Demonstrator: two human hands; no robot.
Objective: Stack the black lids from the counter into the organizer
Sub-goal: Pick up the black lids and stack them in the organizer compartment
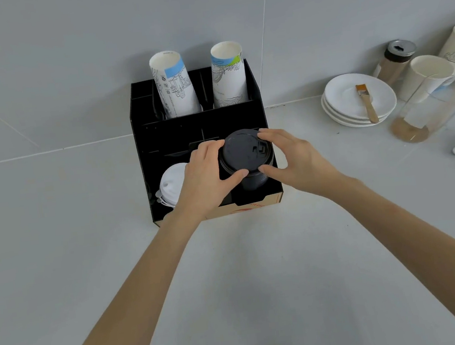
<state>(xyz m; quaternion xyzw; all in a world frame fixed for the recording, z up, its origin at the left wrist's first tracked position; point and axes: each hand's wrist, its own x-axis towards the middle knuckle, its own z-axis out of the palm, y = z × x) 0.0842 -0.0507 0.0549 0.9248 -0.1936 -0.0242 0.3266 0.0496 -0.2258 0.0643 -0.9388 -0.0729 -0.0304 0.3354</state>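
Observation:
A stack of black lids (pixel 243 156) stands in the front right compartment of the black organizer (pixel 149 141) on the grey counter. My left hand (pixel 206 174) grips the stack's left side, thumb at the front and fingers at the back. On the right side, my right hand (pixel 292 156) holds the same stack the same way. A stack of white lids (pixel 171 184) fills the front left compartment, partly hidden by my left hand. The lower part of the black stack is hidden inside the compartment.
Two stacks of printed paper cups (pixel 174 84) lean in the organizer's rear slots against the wall. To the right stand stacked white plates (pixel 355 106) with a small brush (pixel 367 102), a shaker jar (pixel 395 62), paper cups (pixel 428 75) and a glass pitcher (pixel 423 113).

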